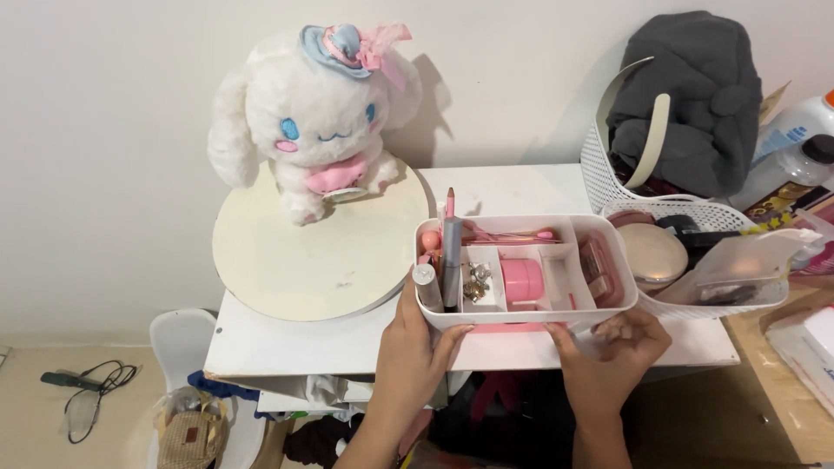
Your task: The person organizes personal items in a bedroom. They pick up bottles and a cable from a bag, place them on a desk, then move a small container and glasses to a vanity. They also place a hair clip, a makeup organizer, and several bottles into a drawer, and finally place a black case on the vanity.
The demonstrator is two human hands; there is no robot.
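Smooth white tabletop [521, 187], both hands' fingers [439, 337] curled gripping glossy rectangular plastic organiser [608, 300], fluffy plush rabbit [317, 113] behind.

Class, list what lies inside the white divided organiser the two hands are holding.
Inside the white organiser: upright tubes and a pencil at left, small metallic pieces, a pink box and a pink compact. The compartment floors underneath are hidden.

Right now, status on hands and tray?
Left hand and right hand grip white organizer tray front edge. Tray on white table. Mesh basket touches its right.
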